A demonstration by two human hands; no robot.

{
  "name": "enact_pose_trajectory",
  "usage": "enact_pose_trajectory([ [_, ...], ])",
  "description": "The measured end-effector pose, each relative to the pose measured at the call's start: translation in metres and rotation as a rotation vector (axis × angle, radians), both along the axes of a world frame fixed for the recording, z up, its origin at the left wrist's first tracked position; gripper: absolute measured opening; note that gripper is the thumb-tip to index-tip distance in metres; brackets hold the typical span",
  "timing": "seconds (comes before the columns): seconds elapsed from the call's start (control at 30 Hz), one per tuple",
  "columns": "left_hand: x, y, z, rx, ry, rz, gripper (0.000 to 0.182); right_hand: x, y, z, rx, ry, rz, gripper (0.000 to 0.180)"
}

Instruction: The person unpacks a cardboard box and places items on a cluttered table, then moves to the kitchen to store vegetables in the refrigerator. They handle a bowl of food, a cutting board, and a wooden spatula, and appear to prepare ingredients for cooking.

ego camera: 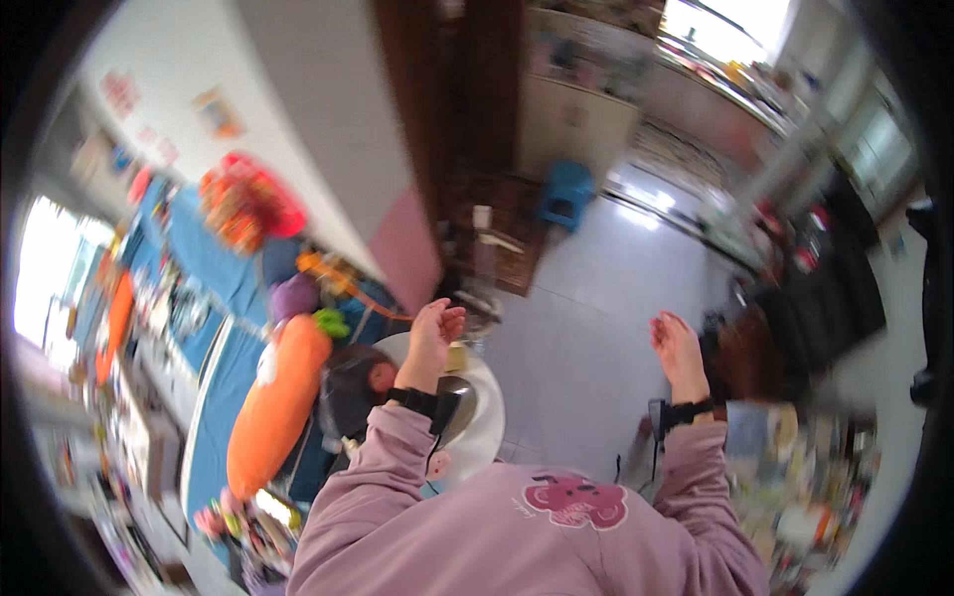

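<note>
My left hand (434, 337) is raised over a round white table (488, 417), its fingers loosely curled with nothing seen in them. A round metal item (460, 408) lies on the table beside my left wrist, partly hidden by it. My right hand (676, 346) is held above the grey floor (589, 335), fingers slightly bent and apart, holding nothing. Black straps with small devices are round both wrists. Left of my left hand are a dark bag-like thing (350, 395) and a long orange plush toy (277, 406).
A blue plastic stool (566, 195) stands ahead near a pale cabinet (574, 127). A dark couch or chair (827, 328) is at the right, with blurred mixed items (805, 477) below it. Blue-covered furniture (216, 261) bearing toys runs along the left.
</note>
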State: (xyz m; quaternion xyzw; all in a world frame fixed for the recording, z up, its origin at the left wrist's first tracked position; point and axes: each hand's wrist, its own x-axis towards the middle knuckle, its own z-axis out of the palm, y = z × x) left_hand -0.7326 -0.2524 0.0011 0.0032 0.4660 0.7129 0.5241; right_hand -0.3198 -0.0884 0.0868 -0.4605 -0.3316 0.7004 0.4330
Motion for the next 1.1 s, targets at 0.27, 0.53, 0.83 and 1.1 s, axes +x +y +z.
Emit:
enact_pose_trajectory([
  [0.27,0.289,0.086,0.086,0.156,0.128,-0.667,0.021,0.312,-0.127,0.015,0.062,0.095,-0.595,0.017],
  [0.53,0.556,0.096,0.1,0.238,0.131,-1.26,0.025,0.511,-0.312,-0.027,-0.036,0.193,-1.163,0.014],
  [0.83,0.748,0.083,0.087,0.154,0.129,-1.658,0.021,0.604,-0.422,-0.098,-0.204,0.213,-1.518,0.013],
  [1.1,0.862,0.108,0.067,0.086,0.076,-1.94,0.02,0.653,-0.421,-0.157,-0.456,-0.29,-1.578,0.024],
])
